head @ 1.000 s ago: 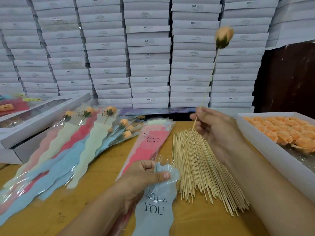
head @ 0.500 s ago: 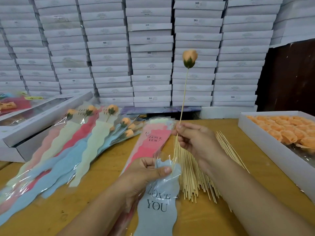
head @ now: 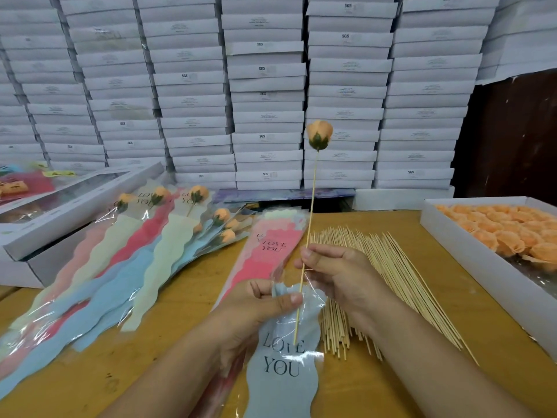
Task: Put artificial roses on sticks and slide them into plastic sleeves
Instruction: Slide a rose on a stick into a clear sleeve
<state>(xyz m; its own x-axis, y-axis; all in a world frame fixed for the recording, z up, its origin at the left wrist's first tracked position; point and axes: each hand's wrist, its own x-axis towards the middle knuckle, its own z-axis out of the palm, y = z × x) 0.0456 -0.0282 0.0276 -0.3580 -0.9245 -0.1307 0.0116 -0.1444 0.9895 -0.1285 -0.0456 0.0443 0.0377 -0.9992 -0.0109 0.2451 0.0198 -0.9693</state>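
Note:
My right hand [head: 337, 274] pinches a thin wooden stick [head: 310, 218] topped by an orange artificial rose [head: 319, 137], held nearly upright. The stick's lower end sits inside the mouth of a blue "LOVE YOU" plastic sleeve [head: 283, 363]. My left hand [head: 256, 309] grips the sleeve's top edge between thumb and fingers. Beneath it lies a stack of empty sleeves [head: 271, 245], pink on top. A pile of bare sticks [head: 379, 282] lies just right of my hands. A white box of orange roses [head: 506, 233] stands at the right.
Finished sleeved roses [head: 126, 260] fan across the left of the wooden table [head: 187, 303]. White window boxes [head: 60, 215] sit at far left. Stacked white cartons [head: 265, 92] wall off the back. A dark panel [head: 512, 134] stands at back right.
My right hand has moved left and down with the rose on its stick, bringing the stick's lower end into the blue sleeve's mouth. My left hand has kept its hold.

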